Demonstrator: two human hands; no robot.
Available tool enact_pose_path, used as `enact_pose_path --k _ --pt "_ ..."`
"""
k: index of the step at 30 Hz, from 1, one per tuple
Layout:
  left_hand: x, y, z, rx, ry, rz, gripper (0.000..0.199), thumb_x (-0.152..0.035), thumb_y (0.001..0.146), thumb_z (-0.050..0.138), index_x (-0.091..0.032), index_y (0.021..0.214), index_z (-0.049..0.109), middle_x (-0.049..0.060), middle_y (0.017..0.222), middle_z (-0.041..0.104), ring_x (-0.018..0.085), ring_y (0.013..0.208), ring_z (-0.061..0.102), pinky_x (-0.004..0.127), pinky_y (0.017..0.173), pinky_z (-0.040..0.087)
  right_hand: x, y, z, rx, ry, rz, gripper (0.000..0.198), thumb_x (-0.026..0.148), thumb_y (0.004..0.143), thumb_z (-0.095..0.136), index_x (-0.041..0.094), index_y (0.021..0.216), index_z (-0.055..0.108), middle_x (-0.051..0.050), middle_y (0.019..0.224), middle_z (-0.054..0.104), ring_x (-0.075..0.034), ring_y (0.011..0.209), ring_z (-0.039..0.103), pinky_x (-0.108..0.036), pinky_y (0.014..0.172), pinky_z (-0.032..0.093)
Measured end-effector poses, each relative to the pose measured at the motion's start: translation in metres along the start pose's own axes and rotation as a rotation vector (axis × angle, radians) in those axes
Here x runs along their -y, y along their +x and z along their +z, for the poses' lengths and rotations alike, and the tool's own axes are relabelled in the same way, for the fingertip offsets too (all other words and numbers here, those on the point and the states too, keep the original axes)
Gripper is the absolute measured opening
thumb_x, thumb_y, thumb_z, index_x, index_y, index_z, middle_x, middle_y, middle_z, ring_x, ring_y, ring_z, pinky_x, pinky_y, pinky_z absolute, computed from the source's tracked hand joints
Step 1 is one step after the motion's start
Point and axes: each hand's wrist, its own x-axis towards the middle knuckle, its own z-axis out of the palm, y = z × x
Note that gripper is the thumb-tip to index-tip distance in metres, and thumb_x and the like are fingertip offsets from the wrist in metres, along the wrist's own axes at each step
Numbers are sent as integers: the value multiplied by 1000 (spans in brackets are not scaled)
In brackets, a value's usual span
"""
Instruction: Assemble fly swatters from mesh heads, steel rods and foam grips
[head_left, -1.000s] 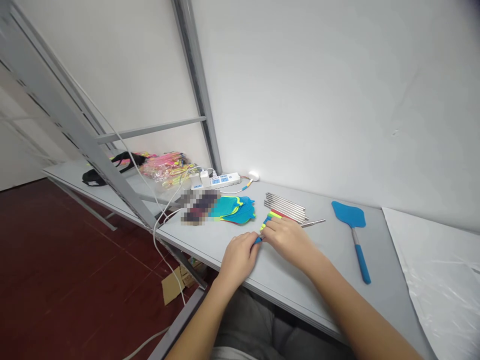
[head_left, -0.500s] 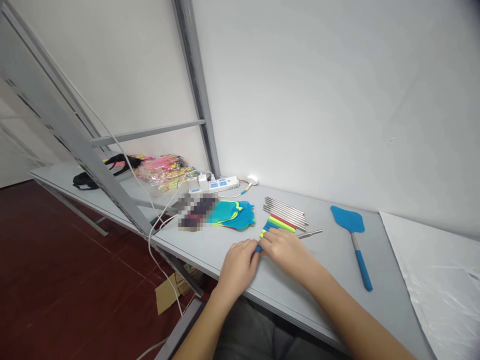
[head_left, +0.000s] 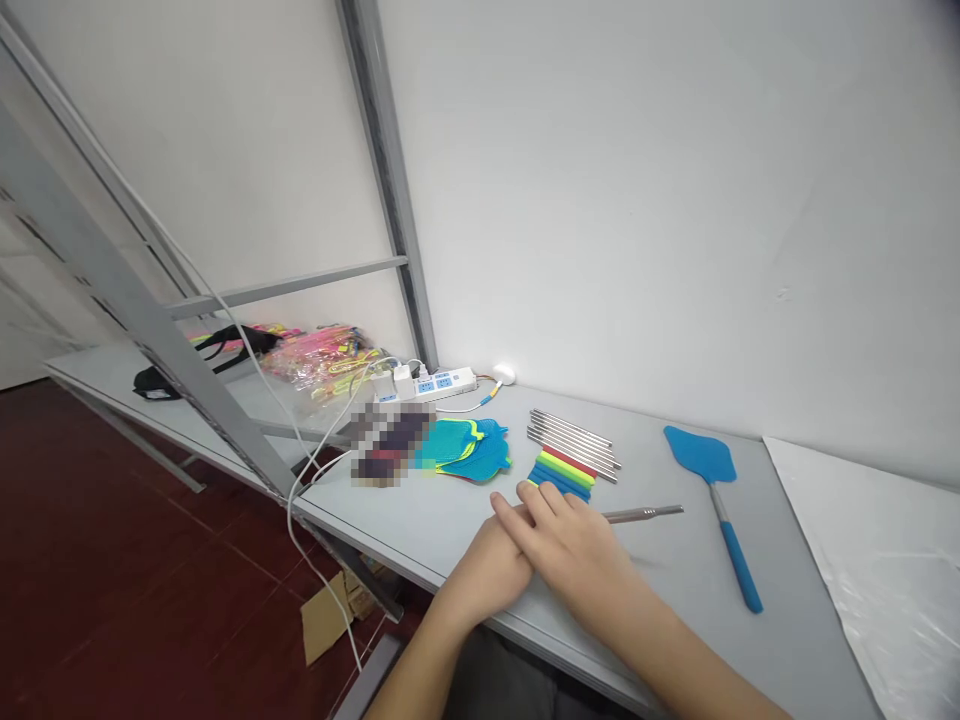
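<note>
1. Here, a person's right hand [head_left: 574, 545] lies across the left hand [head_left: 491, 565] over a grey table [head_left: 412, 520]; what either grip encloses cannot be told.
2. A metal rod [head_left: 646, 514] juts rightward from behind the right hand, near coloured tubes [head_left: 568, 469].
3. Handling this rod appears the step underway; the next move likely calls for steady, aligned hands.

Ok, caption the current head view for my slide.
Right hand over left hand at a grey table, a metal rod jutting out alongside, coloured tubes nearby.
</note>
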Motion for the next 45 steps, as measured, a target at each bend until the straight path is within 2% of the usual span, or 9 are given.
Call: enact_pose_path --k 6,11,15,20,26,31,37,40,45 --pt "-2 14 1 -257 -327 14 25 -29 96 39 -21 104 61 6 97 63 19 88 56 29 80 45 -24 -4 -3 -396 166 9 42 16 85 57 24 126 53 -8 120 54 -25 115 47 -49 102 33" --pt "-13 9 16 -319 -480 -22 30 -40 98 38 -19 88 56 0 77 52 14 71 46 24 68 37 -38 -3 -12 -740 788 406 59 22 82 59 25 137 37 -13 129 43 -28 115 51 -51 95 44" --pt "-19 5 46 -220 -451 -27 29 -38 99 36 -19 93 57 0 78 52 14 70 45 25 66 36 -37 0 -15 -550 1390 687 25 32 92 51 23 116 53 -6 95 61 -18 78 62 -37 70 53" --pt "-21 8 57 -186 -388 -2 24 -31 99 35 -19 106 54 3 86 57 16 77 50 26 68 38 -28 7 -24 -452 1807 795 21 40 92 52 21 92 61 4 63 48 -11 56 48 -26 54 45" --pt "-22 -1 37 13 -275 -11 15 -26 96 43 -20 92 56 1 83 63 15 76 54 25 69 37 -27 16 -43 -569 1882 949 41 40 89 58 19 55 46 7 49 30 -7 44 32 -24 45 34" --pt "-17 -17 27 -43 -309 25 21 -33 94 49 -18 90 61 0 75 59 13 69 49 25 66 37 -21 21 -69 -586 2031 902 50 38 90 54 20 46 38 7 42 25 -8 39 27 -25 40 29" --pt "-10 -18 25 -238 -1014 125 47 -57 89 49 -14 97 67 6 77 65 17 66 59 28 63 46 5 28 -65 -697 2122 894 50 37 92 49 20 47 37 8 41 24 -8 38 22 -25 40 28" --pt "-10 -9 18 -374 -1521 -12 50 -58 89 45 -14 93 68 11 91 70 25 90 65 39 82 50 12 29 -56 -824 2116 923 50 36 94 47 20 48 36 8 42 23 -8 39 21 -25 43 31" --pt "-9 -1 6 -282 -1912 -209 40 -52 89 50 -16 92 67 8 89 70 25 94 65 44 89 47 19 26 -48 -970 2115 980 48 35 95 44 21 50 32 9 44 18 -8 41 15 -27 51 38"
